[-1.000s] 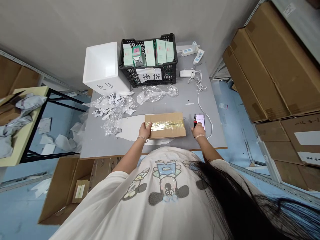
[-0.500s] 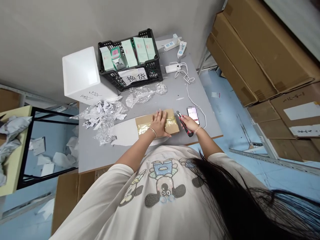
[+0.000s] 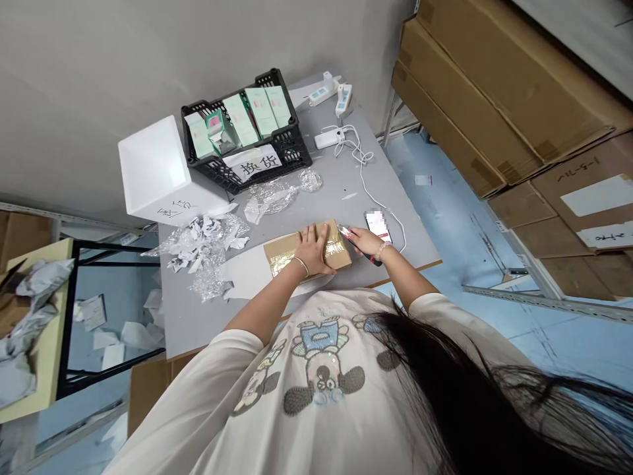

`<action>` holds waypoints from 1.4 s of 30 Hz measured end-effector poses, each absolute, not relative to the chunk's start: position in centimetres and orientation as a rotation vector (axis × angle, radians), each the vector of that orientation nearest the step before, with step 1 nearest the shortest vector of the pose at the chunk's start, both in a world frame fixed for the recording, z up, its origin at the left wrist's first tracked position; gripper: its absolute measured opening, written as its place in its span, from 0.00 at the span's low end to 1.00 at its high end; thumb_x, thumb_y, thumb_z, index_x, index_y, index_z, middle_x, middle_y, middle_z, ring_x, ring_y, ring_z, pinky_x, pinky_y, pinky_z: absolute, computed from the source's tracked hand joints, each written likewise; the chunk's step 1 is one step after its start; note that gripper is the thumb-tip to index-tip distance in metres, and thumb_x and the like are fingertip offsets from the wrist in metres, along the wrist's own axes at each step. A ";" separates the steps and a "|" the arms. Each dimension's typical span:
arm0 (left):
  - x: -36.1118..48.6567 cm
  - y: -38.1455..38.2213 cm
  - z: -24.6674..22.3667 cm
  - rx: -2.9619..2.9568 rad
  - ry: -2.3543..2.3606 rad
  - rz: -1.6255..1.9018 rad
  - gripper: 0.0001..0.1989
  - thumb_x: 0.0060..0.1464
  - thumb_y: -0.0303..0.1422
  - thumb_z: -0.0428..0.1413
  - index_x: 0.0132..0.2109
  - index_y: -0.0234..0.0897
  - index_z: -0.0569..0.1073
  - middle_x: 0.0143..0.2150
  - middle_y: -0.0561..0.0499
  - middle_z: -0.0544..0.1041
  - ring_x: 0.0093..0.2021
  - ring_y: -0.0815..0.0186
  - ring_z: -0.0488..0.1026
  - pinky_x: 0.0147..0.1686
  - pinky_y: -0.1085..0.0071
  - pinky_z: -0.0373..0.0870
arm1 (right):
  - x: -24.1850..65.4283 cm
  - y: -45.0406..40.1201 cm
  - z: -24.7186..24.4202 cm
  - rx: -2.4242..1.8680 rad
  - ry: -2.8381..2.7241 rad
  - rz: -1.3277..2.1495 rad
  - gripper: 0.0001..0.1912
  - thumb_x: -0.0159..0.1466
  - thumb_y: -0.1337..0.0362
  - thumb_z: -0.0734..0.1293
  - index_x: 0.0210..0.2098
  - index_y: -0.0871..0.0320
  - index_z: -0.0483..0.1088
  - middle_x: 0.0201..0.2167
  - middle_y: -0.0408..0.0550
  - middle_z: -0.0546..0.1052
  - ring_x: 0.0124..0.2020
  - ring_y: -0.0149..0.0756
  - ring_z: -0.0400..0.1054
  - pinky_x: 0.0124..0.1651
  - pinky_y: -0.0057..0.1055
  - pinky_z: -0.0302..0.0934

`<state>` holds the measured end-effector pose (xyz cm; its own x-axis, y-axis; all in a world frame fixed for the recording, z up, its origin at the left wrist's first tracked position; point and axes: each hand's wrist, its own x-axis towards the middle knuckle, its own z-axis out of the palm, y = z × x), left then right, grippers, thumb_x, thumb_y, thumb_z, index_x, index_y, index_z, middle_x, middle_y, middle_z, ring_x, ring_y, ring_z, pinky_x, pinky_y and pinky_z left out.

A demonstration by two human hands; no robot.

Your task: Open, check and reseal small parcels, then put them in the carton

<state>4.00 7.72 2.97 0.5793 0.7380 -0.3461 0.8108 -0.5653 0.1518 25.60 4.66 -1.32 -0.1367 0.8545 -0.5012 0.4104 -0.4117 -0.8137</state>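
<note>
A small cardboard box [image 3: 281,256], taped across its top with shiny clear tape, lies near the front edge of the grey table. My left hand [image 3: 312,252] presses flat on the box with its fingers spread. In my right hand [image 3: 364,241] is a red and black utility knife [image 3: 372,258]. The knife's tip points left, at the right end of the box; whether it touches the cardboard I cannot tell. Under and left of the box lies a sheet of pale paper [image 3: 244,274]. Just beyond my right hand is a phone [image 3: 380,226] with a lit screen.
A black crate [image 3: 297,148] holding several pale green boxes stands at the back beside a white foam box [image 3: 153,165]. Crumpled plastic wrap and paper scraps [image 3: 205,231] lie at left. Power strips [image 3: 324,92] and a white cable [image 3: 366,181] occupy the right.
My right hand has brought the knife left, up to the box's right end. My left hand stays flat on the box. The whole view has shifted and turned slightly.
</note>
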 end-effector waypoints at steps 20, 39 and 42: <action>3.8 7.8 2.6 2.567 1.224 -0.329 0.75 0.24 0.62 0.64 0.72 0.34 0.37 0.71 0.27 0.43 0.69 0.32 0.40 0.63 0.41 0.31 | 27.1 3.6 0.2 -1.832 -1.907 1.498 0.16 0.70 0.53 0.54 0.41 0.56 0.67 0.18 0.41 0.68 0.16 0.29 0.59 0.24 0.26 0.49; 3.6 7.3 3.1 2.591 1.178 -0.338 0.73 0.27 0.60 0.65 0.72 0.37 0.37 0.71 0.29 0.45 0.68 0.32 0.41 0.62 0.39 0.30 | 28.2 2.5 0.5 -1.848 -2.017 1.599 0.17 0.71 0.52 0.53 0.42 0.55 0.66 0.18 0.39 0.68 0.15 0.29 0.60 0.24 0.25 0.49; 3.6 7.3 3.0 2.592 1.152 -0.322 0.73 0.26 0.60 0.65 0.72 0.38 0.37 0.71 0.30 0.45 0.68 0.32 0.42 0.63 0.40 0.29 | 28.8 2.6 0.6 -1.827 -2.064 1.610 0.17 0.70 0.52 0.54 0.41 0.56 0.67 0.18 0.39 0.68 0.15 0.29 0.59 0.25 0.26 0.50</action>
<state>3.58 7.34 3.01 0.6561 0.6859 -0.3147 0.7497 -0.6400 0.1681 28.75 2.64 0.64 -0.3439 0.7142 -0.6096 0.7653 -0.1630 -0.6227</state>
